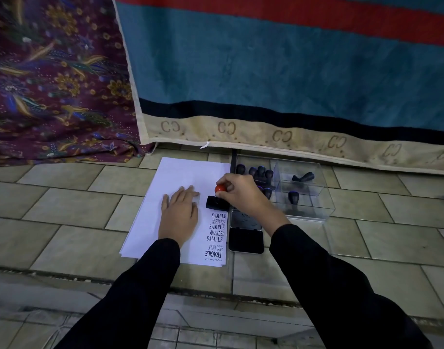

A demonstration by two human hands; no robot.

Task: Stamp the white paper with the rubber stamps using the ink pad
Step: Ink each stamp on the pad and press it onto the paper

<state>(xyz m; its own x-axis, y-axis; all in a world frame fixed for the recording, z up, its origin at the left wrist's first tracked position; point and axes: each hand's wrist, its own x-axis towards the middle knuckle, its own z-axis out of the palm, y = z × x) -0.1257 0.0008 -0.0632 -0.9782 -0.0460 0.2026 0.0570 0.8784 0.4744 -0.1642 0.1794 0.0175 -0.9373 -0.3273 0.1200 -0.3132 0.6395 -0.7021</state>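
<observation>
White paper [165, 187] on tiled floor [64, 197], frame centre. Left hand [178, 214] flat on sheet, fingers straight, close together. Right hand [241, 195] fingers clamped on red-knobbed rubber stamp [217, 197], base down on paper's right edge above column of printed words. Open ink pad [245, 239] just right of paper; clear box [301, 190] with dark stamps beyond.

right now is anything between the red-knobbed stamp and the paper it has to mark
Nothing visible. The right hand grips the stamp, whose base already sits on the white paper; the left hand lies flat beside it.
</observation>
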